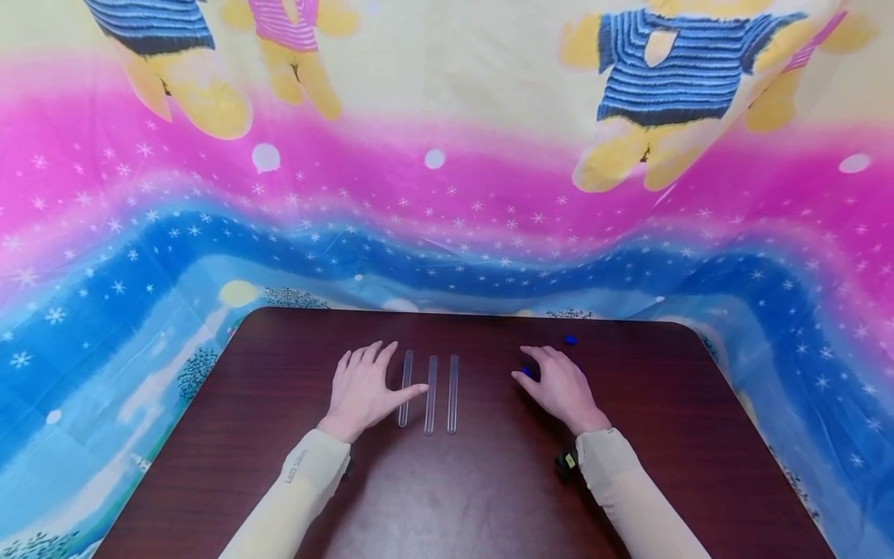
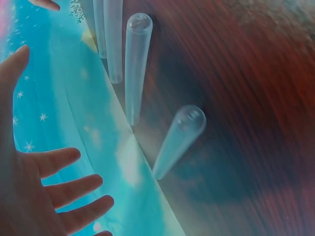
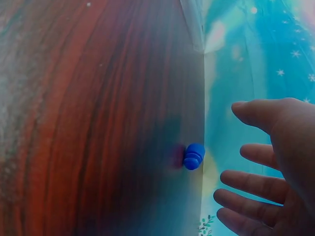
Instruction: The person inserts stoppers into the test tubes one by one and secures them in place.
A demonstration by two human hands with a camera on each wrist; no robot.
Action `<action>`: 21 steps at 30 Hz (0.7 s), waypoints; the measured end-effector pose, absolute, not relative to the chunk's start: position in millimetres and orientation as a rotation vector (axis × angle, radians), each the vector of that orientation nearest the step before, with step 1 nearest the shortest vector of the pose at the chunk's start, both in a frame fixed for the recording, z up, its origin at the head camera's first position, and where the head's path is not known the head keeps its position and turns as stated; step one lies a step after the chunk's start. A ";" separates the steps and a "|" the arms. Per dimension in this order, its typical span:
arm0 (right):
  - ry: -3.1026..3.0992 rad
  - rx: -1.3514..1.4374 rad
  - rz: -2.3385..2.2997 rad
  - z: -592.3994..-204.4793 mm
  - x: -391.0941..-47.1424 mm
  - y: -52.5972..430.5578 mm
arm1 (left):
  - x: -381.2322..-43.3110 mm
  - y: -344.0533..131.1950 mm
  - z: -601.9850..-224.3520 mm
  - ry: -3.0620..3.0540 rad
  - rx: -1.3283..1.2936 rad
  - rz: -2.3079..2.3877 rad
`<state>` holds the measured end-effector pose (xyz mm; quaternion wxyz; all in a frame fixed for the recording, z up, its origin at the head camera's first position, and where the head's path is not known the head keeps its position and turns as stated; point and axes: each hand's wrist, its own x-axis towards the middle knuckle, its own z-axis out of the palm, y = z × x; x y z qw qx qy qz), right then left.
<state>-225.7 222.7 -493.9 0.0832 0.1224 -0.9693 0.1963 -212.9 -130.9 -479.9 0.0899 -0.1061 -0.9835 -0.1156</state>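
Several clear test tubes lie side by side on the dark wood table; in the head view one test tube (image 1: 452, 396) is rightmost. My left hand (image 1: 363, 392) hovers over the left end of the row with fingers spread, its thumb overlapping the middle tube. In the left wrist view a slanted test tube (image 2: 179, 140) lies apart from the others. My right hand (image 1: 559, 387), fingers extended and nothing held, is above blue stoppers partly hidden beneath it. Another blue stopper (image 1: 570, 340) sits beyond its fingertips. The right wrist view shows a ridged blue stopper (image 3: 193, 157) near the fingers.
The brown table (image 1: 433, 497) has rounded far corners. Behind it hangs a pink and blue curtain (image 1: 447, 210) printed with snowflakes and bears, reaching down past the table's far and side edges. A dark wrist device (image 1: 567, 463) is strapped at the right cuff.
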 end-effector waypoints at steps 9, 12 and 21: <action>-2.914 0.359 0.597 -500.1 -224.4 223.1 | -208.2 -146.0 -480.4 -2.939 -0.221 -0.373; -2.912 0.369 0.593 -501.9 -223.3 223.0 | -206.8 -152.6 -482.1 -2.946 -0.176 -0.378; -2.900 0.383 0.591 -508.3 -223.3 222.6 | -204.7 -162.1 -487.3 -2.981 -0.121 -0.433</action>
